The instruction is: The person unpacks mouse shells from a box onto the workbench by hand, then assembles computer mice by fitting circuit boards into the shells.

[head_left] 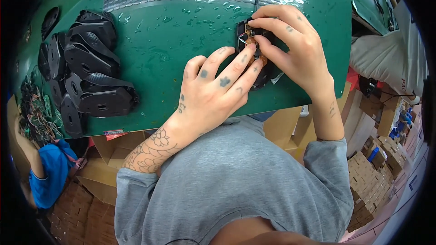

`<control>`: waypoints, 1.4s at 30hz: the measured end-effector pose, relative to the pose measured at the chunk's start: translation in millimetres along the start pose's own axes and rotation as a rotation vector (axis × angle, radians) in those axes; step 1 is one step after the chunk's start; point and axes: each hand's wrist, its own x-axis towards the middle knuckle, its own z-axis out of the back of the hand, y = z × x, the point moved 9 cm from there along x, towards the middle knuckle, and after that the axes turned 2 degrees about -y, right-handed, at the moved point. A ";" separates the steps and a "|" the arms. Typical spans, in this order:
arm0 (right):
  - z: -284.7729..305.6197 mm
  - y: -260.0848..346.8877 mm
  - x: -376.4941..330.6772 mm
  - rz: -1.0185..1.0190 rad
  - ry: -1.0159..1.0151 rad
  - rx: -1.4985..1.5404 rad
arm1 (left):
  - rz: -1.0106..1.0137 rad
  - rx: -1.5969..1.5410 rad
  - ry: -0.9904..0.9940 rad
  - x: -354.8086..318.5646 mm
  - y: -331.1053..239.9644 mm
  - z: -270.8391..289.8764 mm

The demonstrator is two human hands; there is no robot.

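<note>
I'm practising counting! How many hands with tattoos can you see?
2: the left hand, fingertips on the circuit board, and the right hand, at the board's right side. The blue-sleeved person at far left may have some I can't make out.

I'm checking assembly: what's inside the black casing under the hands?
Part of a brown board, dark components and thin pale wires show inside the black casing. The left hand and right hand cover much else.

left grip (218,81) on circuit board (250,40) | right grip (293,41) likewise | black shells (93,66) piled leftward
</note>
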 end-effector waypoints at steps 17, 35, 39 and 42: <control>4.9 -1.2 -3.1 -0.056 -0.115 0.004 | 0.013 0.009 0.059 0.0 -0.8 -3.8; 5.2 -0.2 -2.8 -0.056 -0.144 -0.061 | 0.039 -0.077 0.044 -1.3 2.2 0.9; 6.1 -1.4 -4.3 -0.086 -0.144 -0.051 | 0.029 -0.055 0.033 0.5 0.7 2.3; 5.5 -3.3 -4.7 -0.117 -0.098 -0.041 | 0.036 -0.077 0.044 2.0 1.3 2.6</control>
